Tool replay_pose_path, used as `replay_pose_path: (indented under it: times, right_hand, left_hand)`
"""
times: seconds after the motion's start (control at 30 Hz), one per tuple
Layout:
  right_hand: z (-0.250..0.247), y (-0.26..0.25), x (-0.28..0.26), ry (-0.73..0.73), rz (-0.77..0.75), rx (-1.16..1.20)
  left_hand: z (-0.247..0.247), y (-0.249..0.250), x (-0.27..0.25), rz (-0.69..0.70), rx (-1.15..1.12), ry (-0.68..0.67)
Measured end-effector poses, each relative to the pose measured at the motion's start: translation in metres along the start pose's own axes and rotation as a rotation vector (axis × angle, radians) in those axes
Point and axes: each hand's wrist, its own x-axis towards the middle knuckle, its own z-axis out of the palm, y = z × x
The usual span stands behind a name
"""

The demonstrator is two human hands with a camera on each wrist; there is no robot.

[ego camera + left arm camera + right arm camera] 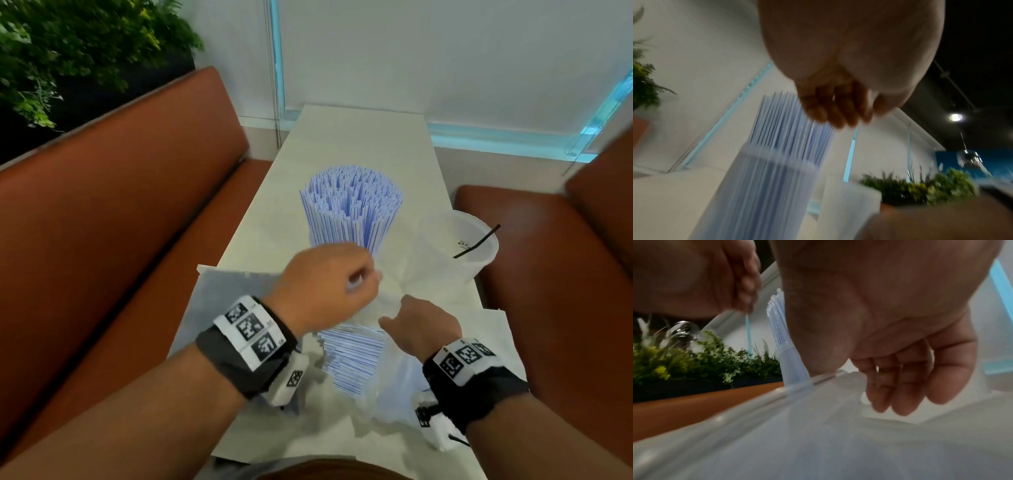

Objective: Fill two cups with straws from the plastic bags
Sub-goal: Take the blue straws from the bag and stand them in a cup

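So the long white table [359,137] has one clear plastic cup [764,186] already packed with blue-striped wrapped straws [349,205]; a second empty clear cup [459,246] sits right of it. The crinkly clear plastic bag [387,387] nearest me holds more straws. Left hand [325,284] is curled, seemingly empty. Right hand [424,325] hangs loose over the bag. I'd say next: grab a bundle for cup two.

1. A table [359,137] runs lengthwise between 2 benches, one on the left [120,205] and one on the right [534,267].
2. A cup packed with upright straws [352,202] stands mid-table.
3. A second cup [479,253] stands to its right, at the table's edge.
4. A bag of straws [352,356] lies nearer, beneath both hands.
5. A plant [68,51] sits behind the left bench.
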Motion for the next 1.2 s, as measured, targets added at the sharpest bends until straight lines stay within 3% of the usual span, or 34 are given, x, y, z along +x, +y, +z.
replay_pose_path:
  times: [0.1,0.17,0.37,0.67,0.8,0.9,1.03,1.2]
  right_hand:
    - [0.001,-0.001,0.000,-0.006,-0.040,0.153]
    - [-0.002,-0.004,0.000,-0.002,-0.052,0.241]
    - [-0.008,-0.001,-0.001,0.004,-0.082,0.313]
    - [-0.011,-0.001,-0.002,0.002,-0.088,0.361]
    - [-0.012,-0.001,-0.003,-0.011,-0.087,0.365]
    - [-0.012,-0.001,-0.002,-0.011,-0.093,0.371]
    - [-0.014,0.001,0.001,0.015,-0.072,0.372]
    - [-0.014,-0.001,0.000,0.024,-0.043,0.405]
  left_hand:
    - [0.043,-0.016,-0.015,-0.098,0.186,-0.569]
    - [0.071,-0.023,-0.023,-0.092,0.216,-0.729]
    - [0.119,-0.016,-0.016,0.009,0.146,-0.719]
    - [0.131,-0.008,-0.007,-0.149,0.230,-0.822]
    - [0.131,-0.005,-0.008,-0.158,0.263,-0.809]
    - [0.125,-0.003,-0.008,-0.119,0.302,-0.784]
    - [0.108,-0.002,0.001,0.024,0.516,-0.844]
    - [0.065,-0.022,0.001,-0.021,0.623,-0.790]
